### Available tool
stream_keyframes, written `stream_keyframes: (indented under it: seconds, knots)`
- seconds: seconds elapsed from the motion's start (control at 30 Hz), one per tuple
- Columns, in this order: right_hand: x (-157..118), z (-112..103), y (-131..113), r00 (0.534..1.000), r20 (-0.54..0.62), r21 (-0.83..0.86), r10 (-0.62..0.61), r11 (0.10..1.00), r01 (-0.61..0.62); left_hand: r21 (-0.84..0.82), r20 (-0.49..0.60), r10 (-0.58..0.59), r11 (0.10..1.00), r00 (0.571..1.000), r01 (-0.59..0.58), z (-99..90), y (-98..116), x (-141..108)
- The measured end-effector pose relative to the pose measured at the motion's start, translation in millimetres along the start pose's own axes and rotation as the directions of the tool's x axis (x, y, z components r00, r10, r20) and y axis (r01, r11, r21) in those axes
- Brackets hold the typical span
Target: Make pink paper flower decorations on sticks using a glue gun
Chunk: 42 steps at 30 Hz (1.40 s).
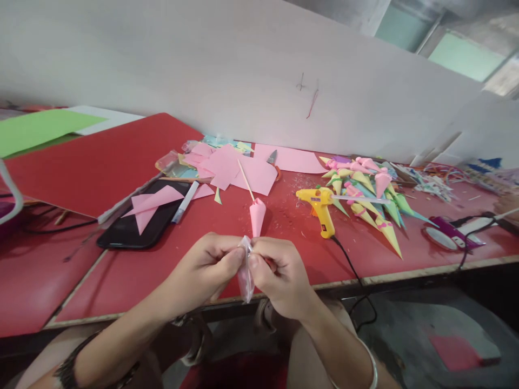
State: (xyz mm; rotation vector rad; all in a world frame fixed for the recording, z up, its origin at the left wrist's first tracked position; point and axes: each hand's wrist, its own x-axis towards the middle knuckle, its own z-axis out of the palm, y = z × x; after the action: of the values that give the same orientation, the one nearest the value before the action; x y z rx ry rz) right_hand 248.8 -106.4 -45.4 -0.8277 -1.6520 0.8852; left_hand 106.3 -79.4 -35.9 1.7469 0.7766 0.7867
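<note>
Between my two hands is a small clear plastic bag, its top edge pinched from both sides above the table's front edge. My left hand closes thumb and fingers on the bag's left side. On its right side my right hand pinches too; a bit of something red or orange shows by its curled fingers, too small to name. What lies inside the bag is unclear. Just beyond my fingertips, a rolled pink paper cone lies on the table, with a thin wooden stick at its far end.
A yellow glue gun with a black cord lies right of the cone, beside a pile of coloured paper cones. Pink sheets and scissors lie behind. A black tray and a marker are at left.
</note>
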Motion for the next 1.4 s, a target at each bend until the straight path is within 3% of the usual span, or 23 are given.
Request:
stream_keyframes:
  seconds: [0.3,0.43,0.6,0.8,0.9,0.97,1.1,1.27,1.4]
  knots:
    - [1,2,7,0.995,0.06,0.215,0.076,0.973,-0.087,-0.123,-0.013,-0.01,0.992,1.0,0.008,3.9,-3,-2]
    - [2,-2,5,0.995,0.086,0.149,0.051,0.987,-0.063,-0.087,-0.01,0.01,0.996,1.0,-0.011,0.2,-6,0]
    - [1,-8,7,0.973,0.219,-0.069,0.068,0.996,-0.054,0.236,0.072,0.135,0.96,0.988,-0.149,-11.4,-3,4]
    - [2,-10,10,0.933,0.317,-0.267,0.168,0.96,-0.083,0.607,0.111,0.313,0.73,0.943,-0.314,-16.9,-5,3]
    - [4,-10,8,0.95,0.279,-0.324,0.141,0.945,-0.046,0.735,0.104,0.339,0.607,0.935,-0.302,-19.7,-9,4]
    - [5,-11,7,0.959,0.248,-0.354,0.141,0.934,-0.046,0.768,0.1,0.332,0.573,0.938,-0.285,-22.0,-11,6]
    - [4,-12,7,0.958,0.244,-0.344,0.151,0.937,-0.06,0.712,0.157,0.339,0.612,0.928,-0.344,-24.6,-10,6]
    - [3,-11,7,0.951,0.274,-0.225,0.145,0.971,-0.083,0.556,0.148,0.329,0.752,0.933,-0.353,-22.6,-4,5]
    - [2,-11,5,0.947,0.269,-0.165,0.175,0.977,-0.133,0.567,0.11,0.344,0.749,0.932,-0.343,-20.7,-6,5]
